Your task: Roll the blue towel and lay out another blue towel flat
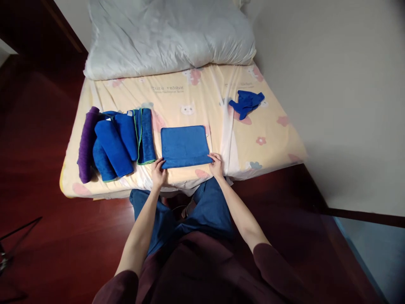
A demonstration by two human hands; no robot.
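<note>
left hand (pixel 158 173), right hand (pixel 216 164) | near corners | blue towel (pixel 185 145) flat, long axis left-right

A single head-worn camera looks forward and steeply down from above the person's own lap, facing the near edge of a bed (pixel 265 139). Both forearms run up from the bottom of the frame, the left hand (pixel 158 173) and right hand (pixel 216 164) near its middle. The wide lens takes in the pillow (pixel 171 36) at the top, dark floor (pixel 47 236) left, wall (pixel 341 97) right
</note>
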